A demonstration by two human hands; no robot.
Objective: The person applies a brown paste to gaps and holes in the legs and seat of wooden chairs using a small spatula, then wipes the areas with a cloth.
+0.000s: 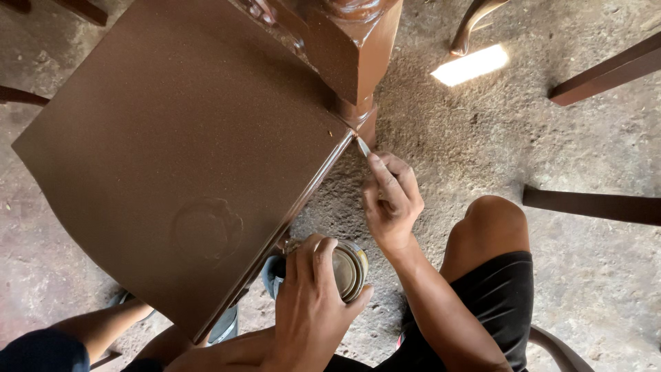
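Our left hand (310, 303) wraps a small round tin (348, 269), contents hidden. Our right hand (391, 203) pinches a thin blade (363, 146) against the brown tabletop's (172, 138) corner edge. Bare concrete floor (482, 124) lies open beyond.

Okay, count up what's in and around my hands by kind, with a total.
Small blades, in the right hand: 1, blade
Round tins, in the left hand: 1, tin
Brown panels: 1, panel
Brown turned posts: 1, post
Total: 4
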